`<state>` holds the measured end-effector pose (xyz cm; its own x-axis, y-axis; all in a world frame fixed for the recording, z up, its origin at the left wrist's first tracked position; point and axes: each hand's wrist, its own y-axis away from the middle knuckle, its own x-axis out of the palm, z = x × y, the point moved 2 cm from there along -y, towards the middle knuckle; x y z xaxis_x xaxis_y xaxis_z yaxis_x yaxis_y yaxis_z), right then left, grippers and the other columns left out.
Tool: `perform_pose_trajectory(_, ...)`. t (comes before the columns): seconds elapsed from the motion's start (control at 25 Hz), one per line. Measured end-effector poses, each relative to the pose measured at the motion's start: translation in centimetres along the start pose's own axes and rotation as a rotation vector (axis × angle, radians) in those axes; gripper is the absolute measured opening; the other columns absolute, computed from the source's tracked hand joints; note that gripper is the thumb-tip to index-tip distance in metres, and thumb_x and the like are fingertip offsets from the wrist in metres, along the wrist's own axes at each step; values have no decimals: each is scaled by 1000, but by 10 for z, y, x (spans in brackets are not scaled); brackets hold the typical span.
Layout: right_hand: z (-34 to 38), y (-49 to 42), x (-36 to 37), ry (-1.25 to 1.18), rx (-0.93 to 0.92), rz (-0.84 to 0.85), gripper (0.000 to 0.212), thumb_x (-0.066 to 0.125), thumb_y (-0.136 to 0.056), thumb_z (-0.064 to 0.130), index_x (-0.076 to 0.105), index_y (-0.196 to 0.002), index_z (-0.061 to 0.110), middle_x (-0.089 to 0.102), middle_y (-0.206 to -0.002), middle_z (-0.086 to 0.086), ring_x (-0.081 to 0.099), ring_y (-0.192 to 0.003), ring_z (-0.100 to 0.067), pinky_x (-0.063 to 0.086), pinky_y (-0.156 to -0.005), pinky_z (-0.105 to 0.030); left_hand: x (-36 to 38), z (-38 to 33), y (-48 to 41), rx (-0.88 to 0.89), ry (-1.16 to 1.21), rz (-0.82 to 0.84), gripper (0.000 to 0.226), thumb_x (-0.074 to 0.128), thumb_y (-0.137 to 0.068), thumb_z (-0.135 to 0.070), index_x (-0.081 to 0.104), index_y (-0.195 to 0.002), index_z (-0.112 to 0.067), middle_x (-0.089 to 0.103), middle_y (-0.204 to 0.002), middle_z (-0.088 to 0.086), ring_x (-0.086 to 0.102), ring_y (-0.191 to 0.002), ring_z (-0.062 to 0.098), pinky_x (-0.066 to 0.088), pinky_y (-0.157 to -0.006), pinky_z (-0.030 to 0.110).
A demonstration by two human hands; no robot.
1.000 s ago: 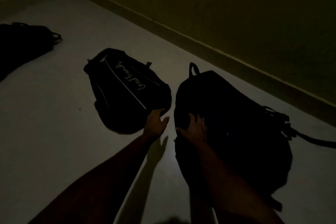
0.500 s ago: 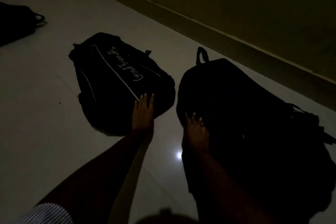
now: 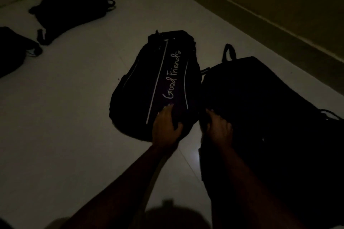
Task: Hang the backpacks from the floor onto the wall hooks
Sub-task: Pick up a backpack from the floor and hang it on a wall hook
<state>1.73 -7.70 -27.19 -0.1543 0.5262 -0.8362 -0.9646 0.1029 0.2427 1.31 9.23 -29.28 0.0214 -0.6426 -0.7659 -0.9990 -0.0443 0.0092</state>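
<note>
In the dim room a black backpack with white "Good Friends" lettering (image 3: pixel 158 80) lies flat on the pale tiled floor. My left hand (image 3: pixel 165 126) is on its near end, fingers over the top and thumb hooked at the edge. Touching its right side lies a larger plain black backpack (image 3: pixel 270 117), its top loop (image 3: pixel 228 52) pointing to the wall. My right hand (image 3: pixel 219 128) is curled on this bag's near left edge. No wall hooks are in view.
Two more black backpacks lie on the floor at the far left, one (image 3: pixel 70 9) near the corner and one (image 3: pixel 11 50) cut by the frame edge. A wall with a skirting board (image 3: pixel 260 16) runs diagonally across the upper right.
My left hand has moved from the floor gap onto the lettered backpack, which now lies against the larger bag. The view has swung left, bringing in the two far backpacks.
</note>
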Motion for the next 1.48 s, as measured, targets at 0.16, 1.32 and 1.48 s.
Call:
perform_pose_trajectory(0.16, 15, 7, 9, -54, -50, -21, 51, 43, -94, 10, 36, -142, 25, 43, -147, -3, 47, -130, -23, 38, -104, -32, 33, -22, -53, -35, -491, 246, 88, 42, -79, -55, 9, -147, -11, 10, -157, 16, 7, -146, 32, 1, -116, 55)
perform_pose_trajectory(1.32, 247, 239, -294, -516, 3, 213, 46, 47, -88, -8, 56, -128, 14, 59, -128, -5, 52, -123, -19, 36, -104, -18, -431, -233, 118, -378, 568, 125, 38, 53, -87, -8, 51, -125, -3, 67, -96, -21, 63, -85, -11, 49, -78, 11)
perform_pose_trajectory(1.48, 348, 300, -379, -570, -67, 250, 50, 44, -83, -9, 61, -124, 16, 66, -117, 0, 61, -108, -13, 45, -96, -20, -575, -280, 149, -465, 620, 108, 38, 50, -89, 2, 53, -125, -10, 64, -108, -3, 64, -81, -9, 49, -75, 10)
